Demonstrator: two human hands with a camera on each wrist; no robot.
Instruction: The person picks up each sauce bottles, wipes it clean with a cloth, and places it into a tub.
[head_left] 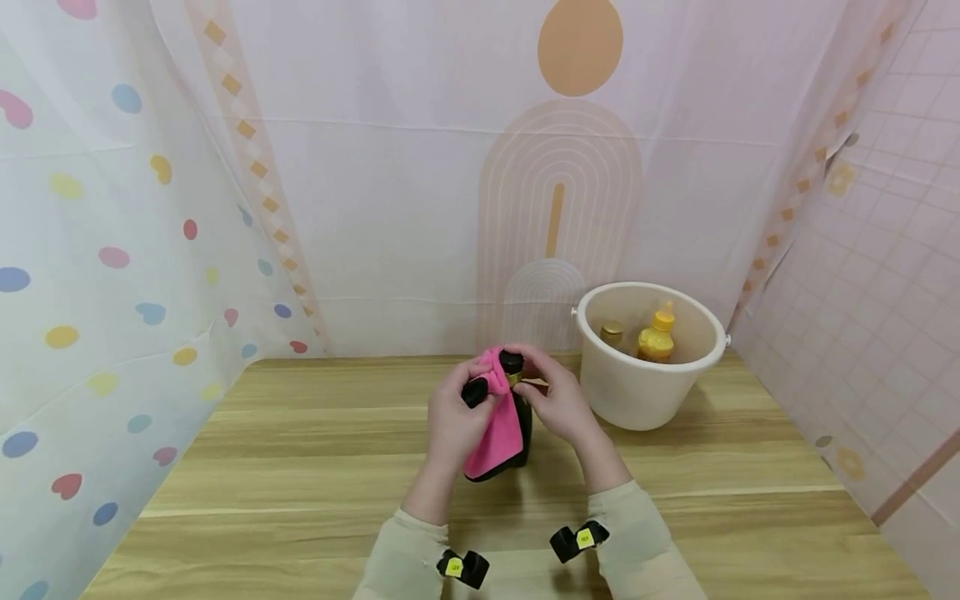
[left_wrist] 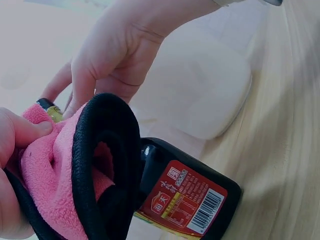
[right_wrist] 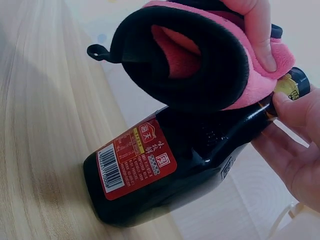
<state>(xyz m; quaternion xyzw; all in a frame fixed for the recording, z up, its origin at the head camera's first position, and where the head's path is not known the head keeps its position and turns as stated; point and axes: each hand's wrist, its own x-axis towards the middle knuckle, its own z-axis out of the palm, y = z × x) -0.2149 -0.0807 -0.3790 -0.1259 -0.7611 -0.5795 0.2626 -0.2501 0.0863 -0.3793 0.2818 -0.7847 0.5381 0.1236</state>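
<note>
A dark soy sauce bottle with a red label and black cap stands near the middle of the table, its base at the tabletop. My left hand grips a pink cloth with black trim, bunched up against the bottle's neck and draped down over its side. In the right wrist view the cloth's folded black edge opens toward the camera, with a small black loop. My right hand holds the bottle at the neck just under the cap, thumb on the gold band. Part of the bottle is hidden by the cloth.
A white bucket stands at the back right, beyond my right hand. Inside it are a yellow bottle and a gold-capped container. Patterned curtains hang behind and on both sides of the wooden table.
</note>
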